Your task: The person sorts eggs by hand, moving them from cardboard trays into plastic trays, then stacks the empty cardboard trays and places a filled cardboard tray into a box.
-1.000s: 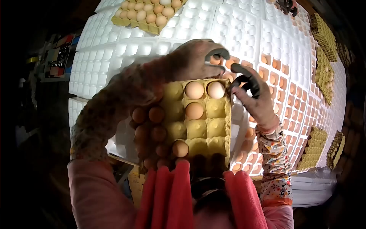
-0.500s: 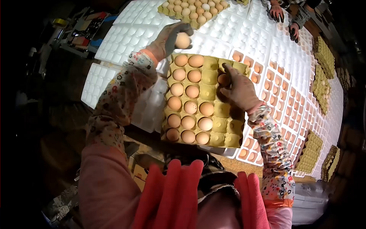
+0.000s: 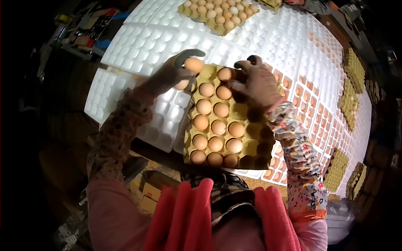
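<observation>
A yellow pulp egg tray (image 3: 252, 130) lies in front of me, with brown eggs in its left and middle cells and bare cells on the right. At its upper left corner, my left hand (image 3: 173, 72), in a grey-fingered glove, grips an egg (image 3: 194, 65) between thumb and fingers. A second egg (image 3: 181, 85) shows just under that palm. The corner cell beside it holds no egg. Over the tray's upper right is my right hand (image 3: 261, 81), fingers curled down, fingertips beside a top-row egg (image 3: 226, 74). What lies inside its grip is hidden in shadow.
White moulded trays (image 3: 138, 48) cover the table, those at right (image 3: 302, 98) holding eggs. Another yellow tray full of eggs (image 3: 220, 11) sits at the back. Stacked pulp trays (image 3: 354, 69) stand along the right edge. A co-worker's sleeve (image 3: 316, 6) shows at the top.
The egg in the pulp tray's top left cell is gone from it. My left hand has moved down and left to that corner; my right hand has shifted toward the tray's top edge.
</observation>
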`<state>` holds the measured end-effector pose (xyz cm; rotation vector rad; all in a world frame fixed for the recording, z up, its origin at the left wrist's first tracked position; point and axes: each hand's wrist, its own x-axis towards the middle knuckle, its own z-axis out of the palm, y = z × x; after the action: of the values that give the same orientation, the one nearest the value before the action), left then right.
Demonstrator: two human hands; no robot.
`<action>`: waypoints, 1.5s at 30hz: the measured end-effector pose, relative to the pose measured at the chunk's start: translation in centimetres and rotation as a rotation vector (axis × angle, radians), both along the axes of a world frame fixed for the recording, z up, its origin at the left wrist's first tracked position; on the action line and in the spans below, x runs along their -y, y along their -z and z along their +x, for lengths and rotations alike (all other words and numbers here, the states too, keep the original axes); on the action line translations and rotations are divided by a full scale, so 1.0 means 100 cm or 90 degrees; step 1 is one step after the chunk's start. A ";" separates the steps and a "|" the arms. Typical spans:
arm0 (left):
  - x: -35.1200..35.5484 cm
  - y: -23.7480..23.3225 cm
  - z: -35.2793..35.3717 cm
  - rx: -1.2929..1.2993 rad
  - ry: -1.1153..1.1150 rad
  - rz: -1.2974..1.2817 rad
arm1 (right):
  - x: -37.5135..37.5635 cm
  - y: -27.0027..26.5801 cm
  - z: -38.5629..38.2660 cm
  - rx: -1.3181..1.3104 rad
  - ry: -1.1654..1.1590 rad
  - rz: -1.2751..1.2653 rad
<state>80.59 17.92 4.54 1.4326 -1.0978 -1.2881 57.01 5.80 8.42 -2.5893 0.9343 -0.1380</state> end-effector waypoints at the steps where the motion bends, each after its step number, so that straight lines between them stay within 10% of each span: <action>1: 0.000 -0.007 -0.003 0.065 0.077 0.047 | -0.004 -0.002 0.007 -0.095 0.005 -0.079; 4: 0.009 -0.027 -0.046 0.924 0.357 -0.060 | 0.007 0.012 0.021 -0.164 -0.050 -0.082; 11: 0.077 -0.034 -0.027 0.506 0.266 -0.256 | 0.090 0.017 -0.088 0.243 0.161 0.241; 20: 0.355 0.069 -0.147 0.931 0.647 -0.090 | 0.231 0.124 -0.118 -0.221 0.333 0.091; 23: 0.393 0.063 -0.167 0.845 0.579 0.047 | 0.273 0.153 -0.136 0.149 0.371 0.111; 26: 0.403 0.102 -0.197 0.561 0.265 -0.004 | 0.313 0.202 -0.134 0.651 0.370 0.460; 31: 0.370 0.105 -0.164 0.365 0.238 -0.074 | 0.252 0.154 -0.153 0.762 0.433 0.458; 40: 0.000 -0.013 -0.015 0.366 0.012 -0.116 | -0.001 0.040 -0.132 0.478 0.240 0.549; 45: -0.069 -0.002 -0.059 0.614 0.184 -0.169 | -0.027 0.032 -0.032 0.213 -0.112 0.130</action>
<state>74.71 24.79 4.77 1.7578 -2.0745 -0.5344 53.81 8.51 5.27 -2.3489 0.5678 -0.3923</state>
